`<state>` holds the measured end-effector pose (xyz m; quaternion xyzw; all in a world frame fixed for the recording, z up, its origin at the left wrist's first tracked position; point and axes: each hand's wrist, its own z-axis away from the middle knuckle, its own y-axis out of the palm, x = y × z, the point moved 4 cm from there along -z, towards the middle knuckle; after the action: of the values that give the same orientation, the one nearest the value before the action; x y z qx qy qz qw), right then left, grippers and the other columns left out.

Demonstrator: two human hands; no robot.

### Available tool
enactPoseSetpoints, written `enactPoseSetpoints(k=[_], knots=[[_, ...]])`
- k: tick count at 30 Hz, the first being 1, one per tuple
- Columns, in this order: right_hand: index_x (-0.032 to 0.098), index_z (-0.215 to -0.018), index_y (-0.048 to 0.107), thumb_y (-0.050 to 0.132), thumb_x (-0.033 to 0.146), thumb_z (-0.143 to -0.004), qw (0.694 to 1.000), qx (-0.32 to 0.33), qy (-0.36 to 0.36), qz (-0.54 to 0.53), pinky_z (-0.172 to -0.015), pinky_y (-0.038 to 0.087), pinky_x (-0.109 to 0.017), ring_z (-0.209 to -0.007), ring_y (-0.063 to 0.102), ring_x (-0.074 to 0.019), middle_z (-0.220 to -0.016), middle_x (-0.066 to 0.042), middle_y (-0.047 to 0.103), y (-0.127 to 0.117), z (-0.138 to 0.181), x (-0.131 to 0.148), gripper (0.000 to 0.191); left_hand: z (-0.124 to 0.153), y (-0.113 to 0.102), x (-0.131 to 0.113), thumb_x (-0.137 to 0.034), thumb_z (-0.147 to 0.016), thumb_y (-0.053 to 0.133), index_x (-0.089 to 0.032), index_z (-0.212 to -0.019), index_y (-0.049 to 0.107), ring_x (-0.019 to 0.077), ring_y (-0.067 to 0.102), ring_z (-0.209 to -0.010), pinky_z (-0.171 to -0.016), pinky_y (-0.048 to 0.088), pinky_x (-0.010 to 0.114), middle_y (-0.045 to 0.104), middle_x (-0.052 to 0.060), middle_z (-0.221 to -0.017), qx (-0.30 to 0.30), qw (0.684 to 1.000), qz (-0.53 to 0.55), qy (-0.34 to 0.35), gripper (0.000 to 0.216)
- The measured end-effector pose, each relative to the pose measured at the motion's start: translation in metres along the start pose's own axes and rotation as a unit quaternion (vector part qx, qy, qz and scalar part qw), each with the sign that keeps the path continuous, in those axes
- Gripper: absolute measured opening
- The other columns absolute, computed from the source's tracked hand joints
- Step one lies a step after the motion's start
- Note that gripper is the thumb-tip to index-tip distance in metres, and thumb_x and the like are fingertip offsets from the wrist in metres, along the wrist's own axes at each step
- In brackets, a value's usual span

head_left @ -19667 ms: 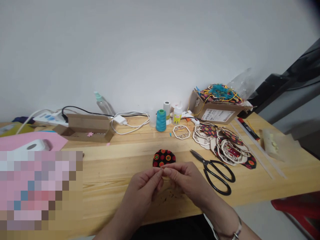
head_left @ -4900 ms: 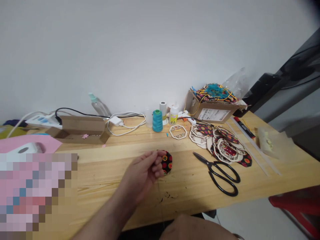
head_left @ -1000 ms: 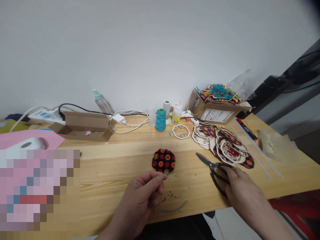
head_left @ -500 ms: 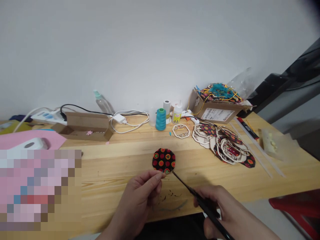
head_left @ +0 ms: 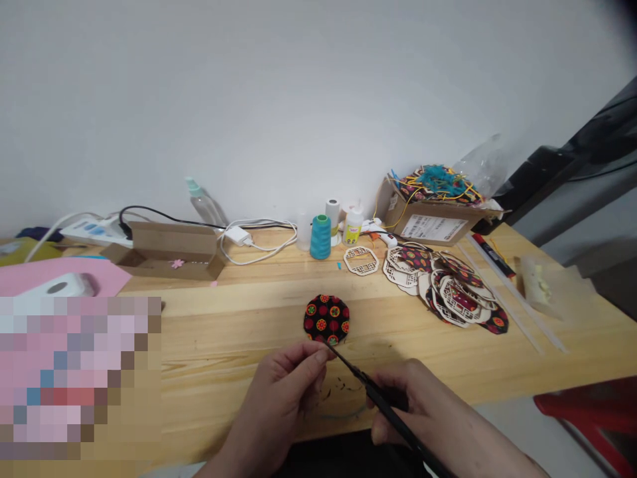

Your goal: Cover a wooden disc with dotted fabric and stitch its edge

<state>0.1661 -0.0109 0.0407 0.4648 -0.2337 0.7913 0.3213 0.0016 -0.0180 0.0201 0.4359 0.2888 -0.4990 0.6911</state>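
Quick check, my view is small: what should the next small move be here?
Probably one gentle snip: the right hand has the tips of the black scissors at the lower edge of the fabric disc, beside the fingers of the left hand, which should stay clear.

Back of the bench [head_left: 223, 332]: a teal thread cone [head_left: 321, 238] is standing just beside a small glue bottle [head_left: 353, 227], and a hot glue gun [head_left: 381, 238] is lying nearby.
Right: a lattice-cut wooden frame [head_left: 361, 261] is lying beside a stack of wooden frames and patterned fabric [head_left: 448, 289]; a cardboard box [head_left: 428, 222] is overflowing with yellow cord and teal scraps.
Left: a spray bottle [head_left: 202, 207] is leaning against the wall [head_left: 318, 99], and a white charger [head_left: 239, 236] is resting among cables.
Floor: a red stool [head_left: 587, 418] is standing beyond the bench.
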Motion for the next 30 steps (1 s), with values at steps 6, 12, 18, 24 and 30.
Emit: enactPoseSetpoints(k=[6,12,18,24,30], knots=[[0.016,-0.069,0.062,0.061,0.018,-0.069,1.000,-0.014,-0.011,0.024,-0.051,0.031,-0.019,-0.056,0.040,-0.0082,-0.062,0.005,0.051,-0.001,-0.004,0.000,0.002,-0.001,-0.002,0.000,-0.033,-0.072,0.066,-0.015,-0.062,0.062,0.0064,0.025,-0.045,-0.043,0.017,0.021,0.038,-0.007,-0.047,0.000,1.000,-0.013,0.004,0.021],[0.016,-0.065,0.064,0.056,0.012,-0.069,0.998,-0.025,-0.032,0.056,-0.051,0.032,-0.018,-0.057,0.044,-0.0083,-0.062,0.005,0.056,-0.002,-0.007,0.001,0.010,0.000,-0.003,0.000,-0.033,-0.071,0.067,-0.014,-0.061,0.062,0.0060,0.024,-0.044,-0.043,0.017,0.021,0.036,-0.007,-0.046,-0.004,1.000,-0.009,0.004,0.021],[0.018,-0.063,0.061,0.053,0.007,-0.065,0.984,-0.035,-0.031,0.171,-0.045,0.029,-0.018,-0.052,0.050,-0.0093,-0.059,0.005,0.062,-0.006,0.011,-0.005,0.014,-0.007,-0.013,-0.001,-0.032,-0.070,0.070,-0.014,-0.068,0.065,0.0042,0.023,-0.043,-0.041,0.016,0.018,0.037,-0.008,-0.048,-0.047,0.998,0.042,0.010,0.019],[0.021,-0.066,0.060,0.061,0.026,-0.069,0.876,-0.194,-0.001,0.442,-0.049,0.031,-0.023,-0.055,0.056,-0.0146,-0.063,0.000,0.064,-0.046,0.026,-0.015,0.006,-0.008,-0.018,-0.001,-0.034,-0.068,0.071,-0.012,-0.074,0.068,0.0034,0.026,-0.044,-0.040,0.018,0.017,0.044,-0.005,-0.051,-0.052,0.993,0.105,0.003,0.024],[0.021,-0.073,0.061,0.053,0.027,-0.074,0.806,-0.276,0.072,0.518,-0.053,0.037,-0.026,-0.063,0.062,-0.0194,-0.071,-0.004,0.065,-0.090,0.030,-0.038,0.010,-0.005,-0.014,-0.003,-0.044,-0.072,0.062,-0.008,-0.082,0.070,0.0048,0.032,-0.045,-0.041,0.021,0.018,0.049,-0.002,-0.055,-0.063,0.984,0.159,-0.039,0.038]])
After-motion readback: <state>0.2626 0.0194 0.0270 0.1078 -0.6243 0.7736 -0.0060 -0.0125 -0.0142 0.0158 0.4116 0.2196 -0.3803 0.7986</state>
